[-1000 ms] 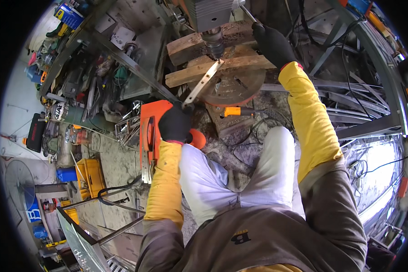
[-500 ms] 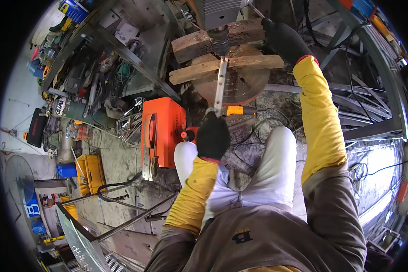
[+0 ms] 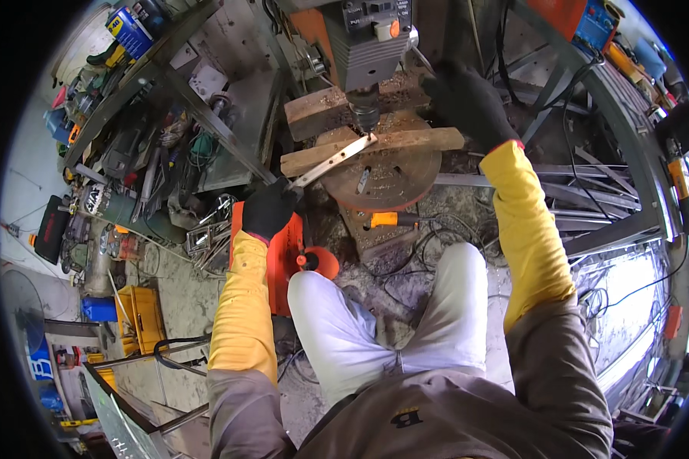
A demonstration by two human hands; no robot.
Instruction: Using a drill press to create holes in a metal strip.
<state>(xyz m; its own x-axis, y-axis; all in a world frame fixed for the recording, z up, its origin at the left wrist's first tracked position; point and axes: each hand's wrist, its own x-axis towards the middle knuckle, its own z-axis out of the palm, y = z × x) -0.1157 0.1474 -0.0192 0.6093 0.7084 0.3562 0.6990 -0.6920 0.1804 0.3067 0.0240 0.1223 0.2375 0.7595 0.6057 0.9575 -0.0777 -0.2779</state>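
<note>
My left hand point(image 3: 270, 210), in a black glove, is closed on the near end of a flat metal bar point(image 3: 335, 161) with several holes. The bar slants up to the right, and its far end rests on a wooden strip point(image 3: 421, 141) under the drill press chuck point(image 3: 364, 111). My right hand point(image 3: 471, 103), also gloved in black, is at the end of the drill press lever point(image 3: 422, 61) and appears closed round it; the dark fingers are blurred. Below the wood lies the round drill press table point(image 3: 398, 180), strewn with shavings.
A thicker wooden block point(image 3: 314, 115) lies behind the strip. An orange machine point(image 3: 279, 268) stands by my left knee. A yellow and black power tool point(image 3: 394, 219) and cables lie before my knees. Metal frames point(image 3: 628, 237) stand right; a cluttered shelf point(image 3: 237, 145) is left.
My left hand has swung left with the bar, which has turned from nearly upright to slanting. My right hand has moved a little down and left with the lever. The view has shifted.
</note>
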